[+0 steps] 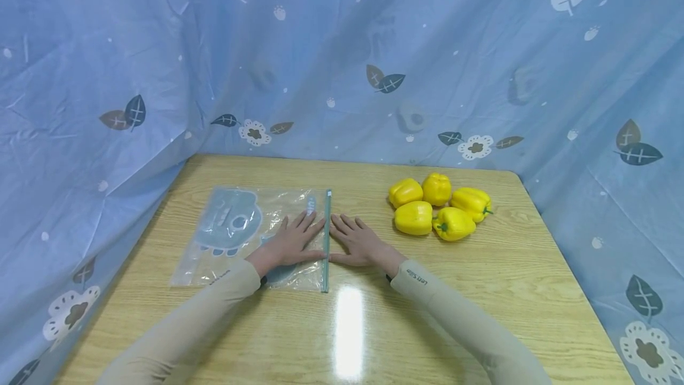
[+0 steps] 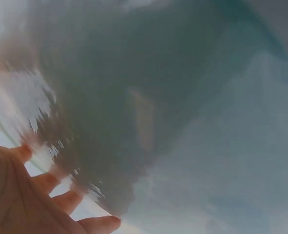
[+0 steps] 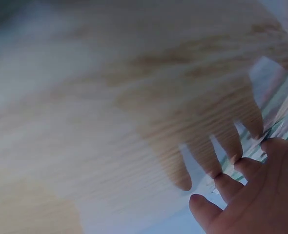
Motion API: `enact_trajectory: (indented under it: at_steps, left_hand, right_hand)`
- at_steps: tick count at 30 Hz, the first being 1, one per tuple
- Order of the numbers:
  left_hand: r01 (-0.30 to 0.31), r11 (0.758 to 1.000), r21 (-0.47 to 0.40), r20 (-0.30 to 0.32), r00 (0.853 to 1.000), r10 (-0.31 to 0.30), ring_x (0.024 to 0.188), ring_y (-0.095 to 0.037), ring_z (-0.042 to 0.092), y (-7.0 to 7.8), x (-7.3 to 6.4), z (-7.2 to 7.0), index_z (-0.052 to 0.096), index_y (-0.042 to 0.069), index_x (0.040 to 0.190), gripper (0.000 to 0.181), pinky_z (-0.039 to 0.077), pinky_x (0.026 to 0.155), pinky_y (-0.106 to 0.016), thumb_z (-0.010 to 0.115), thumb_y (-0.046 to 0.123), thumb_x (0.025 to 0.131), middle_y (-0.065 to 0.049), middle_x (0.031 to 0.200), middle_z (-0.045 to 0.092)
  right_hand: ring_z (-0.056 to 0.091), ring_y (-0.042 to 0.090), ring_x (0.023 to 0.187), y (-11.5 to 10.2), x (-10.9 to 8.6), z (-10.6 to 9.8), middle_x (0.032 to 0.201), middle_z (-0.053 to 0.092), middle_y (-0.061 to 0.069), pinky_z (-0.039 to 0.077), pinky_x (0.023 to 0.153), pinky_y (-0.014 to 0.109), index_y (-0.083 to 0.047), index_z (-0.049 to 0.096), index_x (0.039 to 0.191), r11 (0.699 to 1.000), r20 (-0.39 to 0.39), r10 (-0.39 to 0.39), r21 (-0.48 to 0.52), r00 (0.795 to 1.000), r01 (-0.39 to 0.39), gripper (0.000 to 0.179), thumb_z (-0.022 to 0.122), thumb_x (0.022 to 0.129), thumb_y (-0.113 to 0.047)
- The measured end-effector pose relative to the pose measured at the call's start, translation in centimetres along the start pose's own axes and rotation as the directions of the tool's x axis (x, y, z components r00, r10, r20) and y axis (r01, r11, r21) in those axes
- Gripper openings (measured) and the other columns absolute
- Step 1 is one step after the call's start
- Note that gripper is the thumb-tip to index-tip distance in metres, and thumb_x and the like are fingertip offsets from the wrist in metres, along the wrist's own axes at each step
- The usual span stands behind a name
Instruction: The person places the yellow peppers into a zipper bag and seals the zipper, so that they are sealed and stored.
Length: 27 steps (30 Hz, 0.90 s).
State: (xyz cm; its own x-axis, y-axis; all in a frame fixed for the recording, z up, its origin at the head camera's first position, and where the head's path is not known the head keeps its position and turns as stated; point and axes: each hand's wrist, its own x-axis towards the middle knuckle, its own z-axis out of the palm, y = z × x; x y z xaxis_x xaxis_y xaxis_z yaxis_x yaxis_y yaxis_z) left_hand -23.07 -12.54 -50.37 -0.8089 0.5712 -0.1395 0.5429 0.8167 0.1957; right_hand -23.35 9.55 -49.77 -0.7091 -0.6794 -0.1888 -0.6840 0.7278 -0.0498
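A clear plastic zip bag point(image 1: 278, 207) with a pale blue cartoon print lies flat on the wooden table, its green zip strip point(image 1: 327, 236) at the right end. My left hand point(image 1: 291, 242) rests on the bag with spread, straight fingers, thumb tip close to the strip. Just right of the strip, my right hand point(image 1: 363, 242) lies on the table, fingers also spread and straight. In the left wrist view the left hand point(image 2: 31, 200) touches the shiny bag with its fingertips. The right wrist view shows the right hand point(image 3: 256, 190) touching the table beside the strip.
Several yellow bell peppers point(image 1: 414, 218) sit grouped on the table, right of my right hand. A blue curtain point(image 1: 342, 64) with leaf and flower prints hangs behind and on both sides. Light glares off the wooden table point(image 1: 481, 290) near the front.
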Motion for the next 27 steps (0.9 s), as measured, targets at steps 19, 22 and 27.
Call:
enact_trajectory:
  at_steps: [19, 22, 27]
  left_hand:
    - [-0.014, 1.0, -0.003, -0.085, 0.996, 0.014, 0.138, -0.04, 0.016, 0.08, 0.21, 0.18, 0.017, 0.018, 0.149, 0.089, 0.013, 0.104, -0.069, 0.043, 0.07, 0.082, -0.017, 0.152, 0.02]
    - [-0.009, 1.0, -0.019, -0.093, 0.996, 0.008, 0.138, -0.04, 0.017, 0.1, 0.17, 0.09, 0.019, 0.019, 0.149, 0.083, 0.012, 0.105, -0.069, 0.044, 0.066, 0.085, -0.017, 0.151, 0.022]
    - [0.0, 1.0, -0.01, -0.109, 0.994, -0.001, 0.138, -0.038, 0.019, 0.13, 0.16, 0.01, 0.021, 0.022, 0.149, 0.076, 0.01, 0.107, -0.067, 0.043, 0.062, 0.088, -0.015, 0.151, 0.024]
  right_hand:
    - [0.005, 0.028, 0.143, -0.26, 0.0, 0.22, 0.156, 0.0, 0.008, 0.014, 0.114, 0.051, -0.021, 0.016, 0.149, 1.0, 0.012, -0.001, -0.014, 1.0, 0.001, 0.074, 0.032, 0.091, -0.063]
    - [0.006, 0.029, 0.143, -0.26, 0.03, 0.27, 0.156, 0.001, 0.008, 0.016, 0.113, 0.052, -0.021, 0.018, 0.149, 1.0, 0.002, -0.001, -0.002, 1.0, 0.001, 0.074, 0.032, 0.091, -0.064]
    - [0.006, 0.029, 0.143, -0.23, 0.21, 0.38, 0.156, 0.001, 0.007, 0.015, 0.113, 0.052, -0.022, 0.018, 0.149, 1.0, 0.01, 0.012, 0.009, 1.0, -0.012, 0.075, 0.032, 0.09, -0.066]
